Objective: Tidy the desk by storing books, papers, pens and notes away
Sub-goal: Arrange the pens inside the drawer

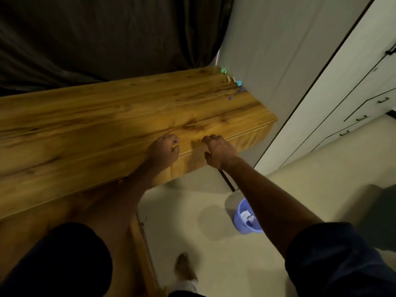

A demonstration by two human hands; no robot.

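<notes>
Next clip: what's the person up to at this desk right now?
A person stands at the wooden desk with both hands at its front edge, near the right end. The left hand and the right hand have curled fingers; whether either grips anything cannot be told. A purple pen and a few small coloured items lie at the desk's far right corner. A blue bin holding crumpled paper sits on the floor.

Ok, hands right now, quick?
Left hand: curled into a fist at the desk edge, nothing visible in it.
Right hand: fingers curled over the desk edge.
</notes>
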